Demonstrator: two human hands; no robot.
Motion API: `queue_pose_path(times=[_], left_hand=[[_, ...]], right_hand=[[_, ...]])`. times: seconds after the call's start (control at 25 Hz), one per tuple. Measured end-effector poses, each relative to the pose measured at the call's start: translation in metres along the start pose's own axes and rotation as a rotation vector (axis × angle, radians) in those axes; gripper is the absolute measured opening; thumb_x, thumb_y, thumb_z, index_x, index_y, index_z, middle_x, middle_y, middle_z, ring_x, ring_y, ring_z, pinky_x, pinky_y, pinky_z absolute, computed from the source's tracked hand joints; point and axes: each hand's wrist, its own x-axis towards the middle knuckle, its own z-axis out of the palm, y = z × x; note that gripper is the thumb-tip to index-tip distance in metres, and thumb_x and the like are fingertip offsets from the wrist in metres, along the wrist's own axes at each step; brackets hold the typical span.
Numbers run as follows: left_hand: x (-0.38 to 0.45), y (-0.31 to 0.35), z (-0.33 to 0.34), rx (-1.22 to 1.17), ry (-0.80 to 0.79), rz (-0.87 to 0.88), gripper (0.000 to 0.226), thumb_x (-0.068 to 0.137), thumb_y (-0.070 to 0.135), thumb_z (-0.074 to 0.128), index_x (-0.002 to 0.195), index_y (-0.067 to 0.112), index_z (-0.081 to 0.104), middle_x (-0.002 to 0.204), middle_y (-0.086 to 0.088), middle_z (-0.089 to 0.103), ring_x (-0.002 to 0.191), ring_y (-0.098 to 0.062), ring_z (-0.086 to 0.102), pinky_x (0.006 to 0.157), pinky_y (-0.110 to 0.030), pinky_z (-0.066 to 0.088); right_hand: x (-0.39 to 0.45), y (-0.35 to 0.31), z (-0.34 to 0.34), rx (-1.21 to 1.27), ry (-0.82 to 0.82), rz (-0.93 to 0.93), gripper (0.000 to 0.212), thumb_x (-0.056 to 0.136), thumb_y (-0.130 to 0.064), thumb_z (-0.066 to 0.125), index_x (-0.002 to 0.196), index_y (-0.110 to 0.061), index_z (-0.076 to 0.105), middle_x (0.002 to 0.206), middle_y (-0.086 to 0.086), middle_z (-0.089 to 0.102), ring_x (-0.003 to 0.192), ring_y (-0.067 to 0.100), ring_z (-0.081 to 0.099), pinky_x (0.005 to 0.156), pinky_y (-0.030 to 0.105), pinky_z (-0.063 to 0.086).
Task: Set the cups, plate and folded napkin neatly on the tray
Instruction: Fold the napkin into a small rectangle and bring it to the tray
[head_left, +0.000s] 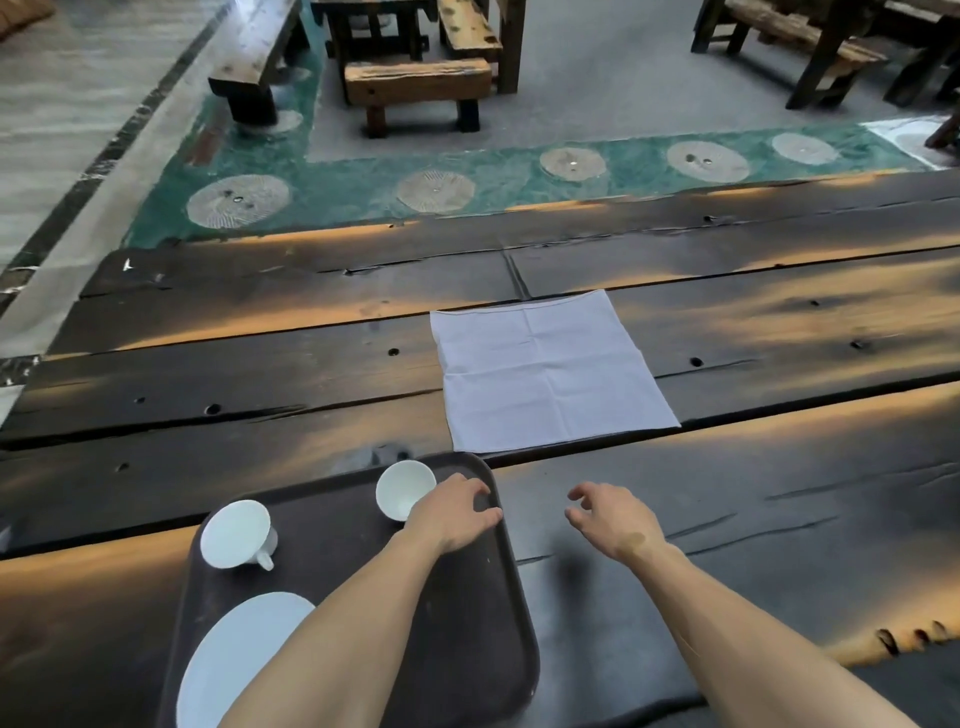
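Napkin lies flat, unfolded, beyond both hands
The white napkin (550, 371) is far of the right hand (610, 519), the nearer; left hand (452, 512) over the tray (467, 623); both relaxed, empty.

Dark plank table (260, 374), wooden benches (418, 83)

A dark brown rectangular plastic tray (467, 623) lies at the near left of a dark, weathered wooden plank table (779, 519). On it stand two white ceramic cups, one with a handle at the left (236, 535) and one at the far edge (402, 488), with a white round plate (234, 660) nearer. The left hand (454, 512) rests over the tray's far right corner, fingers loosely bent, just beside the far cup. The right hand (613, 519) hovers over bare table, fingers relaxed. Beyond both lies a white cloth napkin (550, 371), spread flat and creased. Wooden benches (415, 85) stand far off on the floor.
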Motion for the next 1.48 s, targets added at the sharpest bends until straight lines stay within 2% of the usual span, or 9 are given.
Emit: queue_pose_path(times=[0.12,0.28,0.48,0.64,0.8,1.0,1.12,1.28,1.48], left_hand=[[0.024,-0.001,-0.013,-0.017,-0.005,0.000,0.050,0.087,0.052,0.053,0.130,0.028,0.056,0.133,0.002,0.051,0.122,-0.020,0.051,0.099,-0.039,0.045],[0.053,-0.005,-0.026,-0.053,0.016,0.005,0.038,0.083,0.049,0.055,0.115,0.030,0.065,0.123,0.005,0.060,0.115,-0.017,0.056,0.096,-0.039,0.048],[0.086,-0.006,-0.034,-0.042,0.073,-0.075,0.050,0.088,0.051,0.055,0.132,0.029,0.054,0.135,0.007,0.055,0.122,-0.015,0.052,0.093,-0.034,0.044],[0.113,0.006,-0.038,-0.074,0.106,-0.125,0.048,0.088,0.049,0.056,0.131,0.030,0.053,0.134,0.006,0.053,0.120,-0.014,0.051,0.089,-0.032,0.041],[0.142,0.017,-0.044,-0.095,0.139,-0.181,0.046,0.090,0.047,0.057,0.132,0.029,0.052,0.134,0.005,0.052,0.120,-0.014,0.050,0.096,-0.036,0.044],[0.176,0.020,-0.046,-0.050,0.182,-0.223,0.046,0.093,0.044,0.056,0.136,0.029,0.050,0.137,0.003,0.050,0.120,-0.016,0.052,0.091,-0.033,0.044],[0.197,0.011,-0.049,-0.036,0.196,-0.249,0.047,0.095,0.038,0.057,0.139,0.026,0.048,0.141,0.000,0.048,0.125,-0.019,0.048,0.095,-0.035,0.044],[0.225,-0.007,-0.057,0.011,0.238,-0.276,0.048,0.097,0.030,0.055,0.143,0.023,0.043,0.146,-0.001,0.043,0.132,-0.022,0.039,0.098,-0.038,0.042],[0.251,-0.028,-0.059,0.088,0.257,-0.268,0.043,0.097,0.027,0.052,0.139,0.022,0.046,0.136,-0.001,0.047,0.124,-0.023,0.041,0.093,-0.040,0.043]], right_hand=[[0.024,-0.007,-0.009,0.018,-0.003,0.003,0.039,0.094,-0.040,0.048,0.130,-0.027,0.055,0.126,-0.002,0.063,0.109,0.019,0.061,0.087,0.034,0.051],[0.055,-0.009,-0.021,0.033,-0.014,-0.003,0.037,0.093,-0.038,0.048,0.128,-0.027,0.055,0.127,-0.002,0.061,0.111,0.019,0.059,0.087,0.034,0.049],[0.101,0.002,-0.040,0.038,-0.017,-0.026,0.035,0.094,-0.036,0.050,0.127,-0.026,0.056,0.125,-0.003,0.062,0.112,0.018,0.057,0.086,0.034,0.050],[0.140,0.018,-0.059,0.028,-0.041,-0.076,0.035,0.094,-0.037,0.049,0.127,-0.026,0.055,0.125,-0.003,0.062,0.111,0.017,0.057,0.084,0.033,0.049],[0.179,0.038,-0.076,0.032,-0.039,-0.092,0.035,0.094,-0.036,0.049,0.128,-0.027,0.055,0.125,-0.004,0.061,0.108,0.016,0.058,0.079,0.031,0.048],[0.229,0.052,-0.090,-0.008,-0.041,-0.121,0.035,0.095,-0.035,0.051,0.129,-0.027,0.053,0.124,-0.003,0.061,0.104,0.017,0.059,0.072,0.030,0.044],[0.254,0.052,-0.092,-0.032,-0.034,-0.135,0.037,0.096,-0.032,0.051,0.132,-0.025,0.051,0.125,-0.001,0.060,0.104,0.020,0.060,0.078,0.035,0.051],[0.284,0.052,-0.090,-0.076,-0.009,-0.132,0.043,0.096,-0.024,0.050,0.138,-0.024,0.047,0.136,0.004,0.052,0.119,0.025,0.052,0.089,0.039,0.049],[0.315,0.050,-0.087,-0.205,0.038,-0.102,0.047,0.096,-0.018,0.045,0.143,-0.024,0.042,0.144,0.005,0.044,0.124,0.030,0.043,0.093,0.044,0.044]])
